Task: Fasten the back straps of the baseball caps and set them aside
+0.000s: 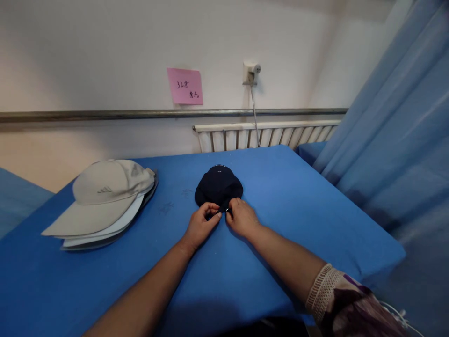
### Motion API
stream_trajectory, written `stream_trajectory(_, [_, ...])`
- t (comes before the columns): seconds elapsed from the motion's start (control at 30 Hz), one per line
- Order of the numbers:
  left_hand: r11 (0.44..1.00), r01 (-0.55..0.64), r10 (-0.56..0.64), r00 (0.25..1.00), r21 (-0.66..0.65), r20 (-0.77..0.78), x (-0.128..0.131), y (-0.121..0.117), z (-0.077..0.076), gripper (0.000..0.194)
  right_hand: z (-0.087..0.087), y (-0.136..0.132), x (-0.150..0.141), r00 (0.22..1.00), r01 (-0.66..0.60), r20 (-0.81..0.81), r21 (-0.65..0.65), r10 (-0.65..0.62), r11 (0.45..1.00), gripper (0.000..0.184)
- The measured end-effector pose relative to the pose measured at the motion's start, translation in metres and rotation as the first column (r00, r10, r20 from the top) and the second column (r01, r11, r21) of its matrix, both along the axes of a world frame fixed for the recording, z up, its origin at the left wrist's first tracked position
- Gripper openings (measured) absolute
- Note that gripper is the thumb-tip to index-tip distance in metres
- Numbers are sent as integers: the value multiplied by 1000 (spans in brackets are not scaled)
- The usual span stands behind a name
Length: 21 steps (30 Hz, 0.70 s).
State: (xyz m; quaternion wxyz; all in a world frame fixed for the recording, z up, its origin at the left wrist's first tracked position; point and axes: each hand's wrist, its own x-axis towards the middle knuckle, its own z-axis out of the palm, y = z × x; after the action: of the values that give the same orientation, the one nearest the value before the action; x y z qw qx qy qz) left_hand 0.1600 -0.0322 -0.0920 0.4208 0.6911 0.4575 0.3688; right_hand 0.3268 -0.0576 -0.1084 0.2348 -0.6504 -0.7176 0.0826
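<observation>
A dark navy cap [218,185] lies on the blue-covered table [182,276], its back strap side toward me. My left hand [203,222] pinches the left part of the strap between thumb and fingers. On the other side, my right hand [241,216] is closed on the strap close to a small shiny spot that looks like a buckle. Both hands almost meet at the cap's near edge. The fingers partly hide the strap, so whether it is fastened I cannot tell.
To the left sits a stack of caps [105,187], a beige one on top with white and dark brims beneath. Behind the table are a metal rail [140,114], a radiator [280,135], a pink note [185,86] and a plugged socket [250,74]. A blue curtain [396,112] hangs at right.
</observation>
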Motion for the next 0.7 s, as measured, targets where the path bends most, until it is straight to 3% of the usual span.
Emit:
stream_trajectory(0.3, [1000,1,1,998,20,-63,-6,3,-4,18,0,-6,6,989,-69,-129,12,70,998,12])
stream_trajectory(0.47, [1000,19,-17,997,16,-74,-6,3,-5,16,-9,-1,9,944,-84,-321,4,81,996,8])
stream_trajectory(0.57, [1000,18,-17,997,12,-70,-7,2,-4,16,-19,4,13,853,-104,-515,-14,82,994,6])
stream_trajectory(0.7, [1000,23,-24,999,-7,-43,-9,3,-3,19,-28,10,20,633,-152,-770,-26,77,988,6])
